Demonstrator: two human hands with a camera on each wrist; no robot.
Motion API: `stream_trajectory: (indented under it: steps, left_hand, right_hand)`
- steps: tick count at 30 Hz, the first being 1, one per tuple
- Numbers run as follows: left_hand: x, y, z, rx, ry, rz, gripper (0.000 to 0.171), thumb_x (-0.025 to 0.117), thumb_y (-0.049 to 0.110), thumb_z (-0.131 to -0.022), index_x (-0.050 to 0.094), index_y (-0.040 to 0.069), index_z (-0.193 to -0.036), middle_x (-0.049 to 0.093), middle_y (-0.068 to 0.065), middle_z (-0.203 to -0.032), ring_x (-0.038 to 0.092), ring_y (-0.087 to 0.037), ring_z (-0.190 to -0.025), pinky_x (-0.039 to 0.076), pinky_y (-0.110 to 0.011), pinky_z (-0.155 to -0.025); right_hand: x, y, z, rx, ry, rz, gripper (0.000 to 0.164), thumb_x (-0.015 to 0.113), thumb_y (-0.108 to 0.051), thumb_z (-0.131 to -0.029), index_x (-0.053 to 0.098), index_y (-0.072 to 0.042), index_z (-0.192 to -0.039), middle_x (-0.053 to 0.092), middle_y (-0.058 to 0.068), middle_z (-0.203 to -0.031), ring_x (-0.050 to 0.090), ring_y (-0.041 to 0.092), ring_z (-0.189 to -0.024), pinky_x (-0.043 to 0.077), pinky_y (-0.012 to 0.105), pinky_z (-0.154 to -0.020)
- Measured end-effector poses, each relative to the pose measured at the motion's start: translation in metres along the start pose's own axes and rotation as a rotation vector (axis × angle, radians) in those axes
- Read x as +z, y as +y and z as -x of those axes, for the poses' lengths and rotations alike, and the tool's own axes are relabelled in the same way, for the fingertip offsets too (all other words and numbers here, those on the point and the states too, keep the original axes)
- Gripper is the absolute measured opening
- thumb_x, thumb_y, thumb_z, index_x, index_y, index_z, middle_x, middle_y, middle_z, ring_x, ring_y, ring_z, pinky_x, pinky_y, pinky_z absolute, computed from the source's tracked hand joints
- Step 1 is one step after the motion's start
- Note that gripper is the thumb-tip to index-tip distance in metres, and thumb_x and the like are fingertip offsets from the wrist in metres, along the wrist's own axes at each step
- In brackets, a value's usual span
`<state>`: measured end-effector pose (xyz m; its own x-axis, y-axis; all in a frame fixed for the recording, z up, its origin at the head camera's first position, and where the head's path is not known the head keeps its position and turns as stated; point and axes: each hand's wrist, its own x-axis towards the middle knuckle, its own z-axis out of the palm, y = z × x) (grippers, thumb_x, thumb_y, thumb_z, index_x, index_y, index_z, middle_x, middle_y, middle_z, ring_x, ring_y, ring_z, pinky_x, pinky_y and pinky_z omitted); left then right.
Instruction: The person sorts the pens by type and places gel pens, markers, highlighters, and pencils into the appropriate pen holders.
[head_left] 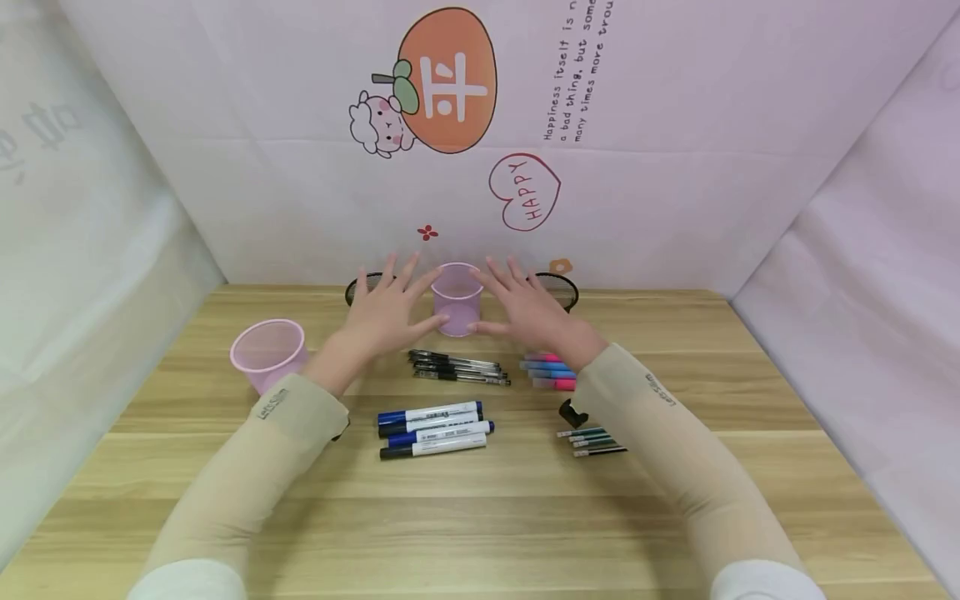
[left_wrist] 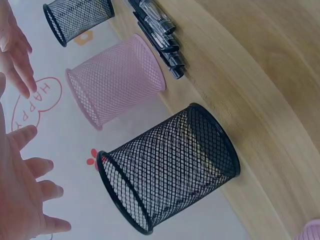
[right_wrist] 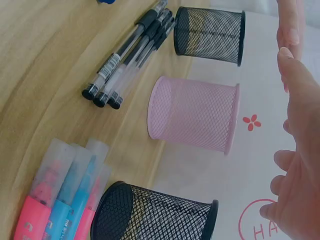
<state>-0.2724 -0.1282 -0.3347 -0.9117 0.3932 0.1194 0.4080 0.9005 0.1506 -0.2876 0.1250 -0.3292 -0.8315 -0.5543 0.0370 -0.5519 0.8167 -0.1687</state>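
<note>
Both hands hover above the far part of the table with fingers spread, holding nothing. The left hand [head_left: 382, 315] is between a black mesh pen cup [left_wrist: 170, 167] and a pink mesh pen cup [head_left: 457, 304]. My right hand [head_left: 528, 312] is on the other side of that pink cup, near a second black mesh cup [right_wrist: 155, 212]. In the head view the hands partly cover both black cups. Black gel pens [head_left: 457, 367] lie in front of the middle cup. Pink and blue highlighters [head_left: 550, 371] lie beneath the right wrist, partly hidden.
Another pink mesh cup [head_left: 270, 354] stands at the left, beside the left forearm. Blue and black markers [head_left: 435, 429] lie in the table's middle. Several pencils [head_left: 592, 442] sit partly under the right forearm. White printed cloth [head_left: 300, 192] walls the back and sides.
</note>
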Motion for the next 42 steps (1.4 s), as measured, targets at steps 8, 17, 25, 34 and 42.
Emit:
stream_trajectory:
  steps: [8, 17, 25, 34, 42]
  left_hand:
    - [-0.005, -0.008, 0.015, 0.017, 0.046, -0.013, 0.082, 0.049, 0.07, -0.097, 0.024, 0.031, -0.165, 0.009, -0.006, -0.172, 0.002, -0.037, -0.156, 0.003, -0.07, -0.118]
    - [-0.016, -0.021, 0.035, 0.043, 0.082, 0.003, 0.076, 0.053, 0.064, -0.099, 0.034, 0.025, -0.162, 0.022, -0.007, -0.169, 0.017, -0.038, -0.154, 0.018, -0.068, -0.117]
    - [-0.022, -0.032, 0.05, 0.019, 0.081, 0.023, 0.071, 0.052, 0.06, -0.101, 0.037, 0.024, -0.161, 0.023, -0.01, -0.169, 0.018, -0.041, -0.153, 0.019, -0.068, -0.117]
    - [-0.031, -0.048, 0.069, -0.002, 0.108, 0.022, 0.071, 0.053, 0.057, -0.102, 0.036, 0.022, -0.161, 0.025, -0.012, -0.168, 0.021, -0.043, -0.152, 0.02, -0.069, -0.116]
    - [-0.038, -0.061, 0.084, -0.005, 0.152, 0.004, 0.07, 0.056, 0.054, -0.102, 0.041, 0.015, -0.158, 0.035, -0.017, -0.163, 0.03, -0.047, -0.147, 0.03, -0.072, -0.109]
  right_hand:
    - [-0.002, -0.002, 0.007, -0.056, 0.013, -0.034, 0.089, 0.059, -0.06, -0.098, 0.016, -0.021, -0.167, 0.008, 0.013, -0.171, 0.003, 0.041, -0.155, 0.009, 0.057, -0.123]
    - [-0.003, -0.007, 0.017, -0.114, 0.01, -0.101, 0.086, 0.062, -0.054, -0.099, 0.02, -0.018, -0.166, 0.011, 0.012, -0.171, 0.004, 0.041, -0.155, 0.009, 0.055, -0.123]
    - [-0.002, -0.012, 0.025, -0.142, 0.01, -0.148, 0.086, 0.064, -0.053, -0.099, 0.022, -0.018, -0.165, 0.012, 0.012, -0.171, 0.008, 0.041, -0.155, 0.017, 0.059, -0.121]
    - [0.001, -0.017, 0.034, -0.17, -0.013, -0.2, 0.083, 0.064, -0.051, -0.1, 0.024, -0.02, -0.165, 0.012, 0.011, -0.171, 0.008, 0.036, -0.155, 0.023, 0.06, -0.119]
    - [0.007, -0.02, 0.042, -0.165, -0.035, -0.248, 0.084, 0.063, -0.053, -0.099, 0.021, -0.022, -0.166, 0.012, 0.008, -0.171, 0.015, 0.032, -0.155, 0.031, 0.056, -0.117]
